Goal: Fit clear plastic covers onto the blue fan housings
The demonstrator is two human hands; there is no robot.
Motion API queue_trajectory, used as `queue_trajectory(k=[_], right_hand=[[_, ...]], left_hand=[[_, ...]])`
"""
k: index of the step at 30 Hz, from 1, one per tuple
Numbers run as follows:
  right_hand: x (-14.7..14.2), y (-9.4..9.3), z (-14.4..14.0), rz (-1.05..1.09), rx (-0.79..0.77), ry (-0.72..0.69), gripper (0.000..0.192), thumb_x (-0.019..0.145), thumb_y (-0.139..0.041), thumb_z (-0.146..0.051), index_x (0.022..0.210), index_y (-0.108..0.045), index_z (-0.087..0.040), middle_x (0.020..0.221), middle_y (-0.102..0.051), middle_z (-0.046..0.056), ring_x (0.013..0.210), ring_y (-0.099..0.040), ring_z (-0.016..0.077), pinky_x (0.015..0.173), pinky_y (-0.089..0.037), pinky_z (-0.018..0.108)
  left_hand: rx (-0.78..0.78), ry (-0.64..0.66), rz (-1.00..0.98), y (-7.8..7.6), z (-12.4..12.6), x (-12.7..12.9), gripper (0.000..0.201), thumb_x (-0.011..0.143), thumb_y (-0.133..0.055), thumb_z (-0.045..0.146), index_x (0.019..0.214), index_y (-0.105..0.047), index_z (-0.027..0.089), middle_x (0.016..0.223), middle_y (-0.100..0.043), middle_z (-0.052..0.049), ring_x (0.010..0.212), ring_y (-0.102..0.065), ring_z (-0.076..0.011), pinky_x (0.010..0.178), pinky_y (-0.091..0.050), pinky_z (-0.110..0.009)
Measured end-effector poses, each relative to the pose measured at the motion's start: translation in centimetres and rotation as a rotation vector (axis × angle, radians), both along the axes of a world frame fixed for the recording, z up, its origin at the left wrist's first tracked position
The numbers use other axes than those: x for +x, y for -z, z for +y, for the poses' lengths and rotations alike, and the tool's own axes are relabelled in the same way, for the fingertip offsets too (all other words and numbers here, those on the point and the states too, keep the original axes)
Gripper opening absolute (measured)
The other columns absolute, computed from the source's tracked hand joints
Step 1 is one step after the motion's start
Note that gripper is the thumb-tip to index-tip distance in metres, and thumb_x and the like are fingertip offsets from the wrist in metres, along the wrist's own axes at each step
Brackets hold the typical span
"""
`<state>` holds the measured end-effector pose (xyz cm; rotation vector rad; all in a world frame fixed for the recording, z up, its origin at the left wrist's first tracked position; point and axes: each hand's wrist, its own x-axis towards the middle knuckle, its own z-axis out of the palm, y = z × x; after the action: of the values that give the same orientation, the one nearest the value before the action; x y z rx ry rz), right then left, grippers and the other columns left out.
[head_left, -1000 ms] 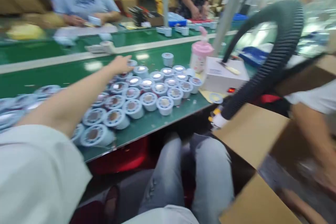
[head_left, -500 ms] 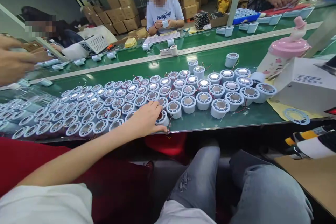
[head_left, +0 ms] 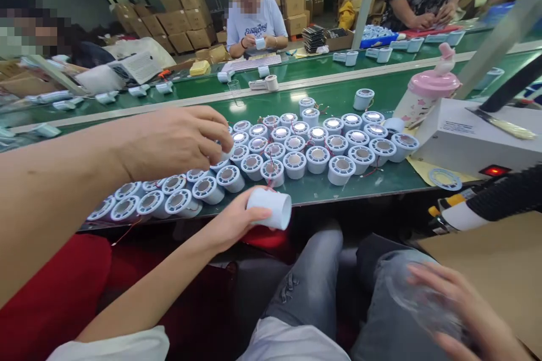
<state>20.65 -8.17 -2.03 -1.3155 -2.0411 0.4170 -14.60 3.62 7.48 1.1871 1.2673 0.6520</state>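
Observation:
My left hand (head_left: pixel 234 219) is closed on a pale blue cylindrical housing (head_left: pixel 273 210), held tilted just past the table's front edge with its open end to the right. Over my lap at the lower right, my right hand (head_left: pixel 474 307) holds a clear, rounded plastic piece (head_left: pixel 412 293), blurred by motion; its exact kind cannot be made out. Rows of similar blue housings (head_left: pixel 294 163) with slotted rims, round metallic centres and thin red wires cover the green table in front of me.
A co-worker's hand (head_left: pixel 178 135) reaches in from the left over the rows. To the right are a white machine box (head_left: pixel 478 135) with a lit red switch, a pink-lidded bottle (head_left: pixel 427 93), a flat blue ring (head_left: pixel 444 179) and a black hose (head_left: pixel 508 194). Another person (head_left: pixel 256 22) sits opposite.
My left hand has lifted a housing from the front row and turned it sideways. My right hand has come into view with the clear plastic piece. The co-worker's arm has moved right over the rows.

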Motion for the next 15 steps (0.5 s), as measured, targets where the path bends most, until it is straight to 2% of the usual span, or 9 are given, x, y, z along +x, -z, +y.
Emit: queue_trajectory(k=[1, 3, 4, 6, 8, 10, 13, 15], right_hand=[[-1.1, -0.3, 0.3, -0.054, 0.000, -0.051, 0.044, 0.095, -0.046, -0.041, 0.138, -0.046, -0.033, 0.126, -0.054, 0.015, 0.110, -0.060, 0.0302, 0.075, -0.060, 0.039], [-3.5, -1.4, 1.3, -0.171, 0.093, -0.088, 0.047, 0.093, -0.051, -0.031, 0.140, -0.045, -0.027, 0.124, -0.051, 0.017, 0.106, -0.061, 0.0313, 0.076, -0.060, 0.041], [-4.6, -2.0, 1.9, -0.220, 0.155, -0.063, 0.046, 0.092, -0.053, -0.026, 0.138, -0.046, -0.026, 0.123, -0.050, 0.017, 0.105, -0.060, 0.0327, 0.076, -0.059, 0.044], [-6.1, -3.0, 3.1, -0.307, 0.234, 0.029, 0.047, 0.089, -0.057, -0.019, 0.135, -0.051, -0.026, 0.123, -0.050, 0.018, 0.103, -0.057, 0.0356, 0.076, -0.057, 0.050], [-6.4, -3.6, 3.9, -0.369, 0.192, 0.121, 0.042, 0.085, -0.059, -0.012, 0.125, -0.060, -0.025, 0.126, -0.050, 0.018, 0.101, -0.056, 0.0371, 0.074, -0.056, 0.052], [-5.8, -3.8, 4.1, -0.326, 0.056, 0.140, 0.030, 0.082, -0.060, -0.008, 0.107, -0.068, -0.022, 0.130, -0.050, 0.016, 0.104, -0.055, 0.0365, 0.077, -0.056, 0.050], [-4.5, -4.0, 3.8, -0.071, -0.188, 0.072, 0.009, 0.082, -0.066, -0.014, 0.088, -0.067, -0.020, 0.128, -0.051, 0.012, 0.111, -0.055, 0.0307, 0.085, -0.055, 0.043], [-4.0, -4.1, 3.6, 0.068, -0.294, 0.067, 0.003, 0.085, -0.067, -0.024, 0.086, -0.066, -0.021, 0.123, -0.053, 0.010, 0.110, -0.057, 0.0266, 0.086, -0.055, 0.039]], left_hand=[[-0.169, 0.045, -0.173, 0.9, 0.0, 1.2, 0.052, 0.068, -0.064, 0.049, 0.106, -0.050, 0.016, 0.087, -0.058, -0.004, 0.067, -0.057, -0.0149, 0.054, -0.048, -0.025], [-0.447, 0.188, -0.356, 2.9, 0.2, 4.0, 0.048, 0.071, -0.056, 0.054, 0.098, -0.052, 0.015, 0.075, -0.055, -0.002, 0.051, -0.050, -0.0112, 0.038, -0.038, -0.020], [-0.521, 0.283, -0.371, 3.8, 0.3, 5.3, 0.047, 0.074, -0.054, 0.055, 0.097, -0.053, 0.015, 0.073, -0.054, -0.002, 0.048, -0.047, -0.0096, 0.035, -0.032, -0.018], [-0.536, 0.475, -0.316, 4.8, 0.5, 7.5, 0.042, 0.078, -0.057, 0.054, 0.095, -0.056, 0.015, 0.074, -0.054, -0.001, 0.047, -0.044, -0.0072, 0.034, -0.027, -0.016], [-0.410, 0.651, -0.217, 4.8, 0.7, 9.0, 0.035, 0.080, -0.060, 0.048, 0.092, -0.060, 0.015, 0.079, -0.056, -0.001, 0.055, -0.046, -0.0078, 0.042, -0.033, -0.018], [-0.143, 0.741, -0.099, 4.2, 0.9, 9.8, 0.027, 0.082, -0.060, 0.041, 0.090, -0.064, 0.016, 0.086, -0.058, -0.002, 0.070, -0.052, -0.0113, 0.059, -0.043, -0.021], [0.281, 0.731, 0.085, 3.7, 0.9, 10.1, 0.019, 0.086, -0.060, 0.033, 0.096, -0.067, 0.019, 0.095, -0.058, -0.003, 0.092, -0.054, -0.0165, 0.083, -0.042, -0.027], [0.393, 0.706, 0.132, 4.0, 0.7, 10.0, 0.021, 0.084, -0.064, 0.032, 0.102, -0.066, 0.021, 0.099, -0.057, -0.003, 0.093, -0.054, -0.0167, 0.083, -0.042, -0.028]])
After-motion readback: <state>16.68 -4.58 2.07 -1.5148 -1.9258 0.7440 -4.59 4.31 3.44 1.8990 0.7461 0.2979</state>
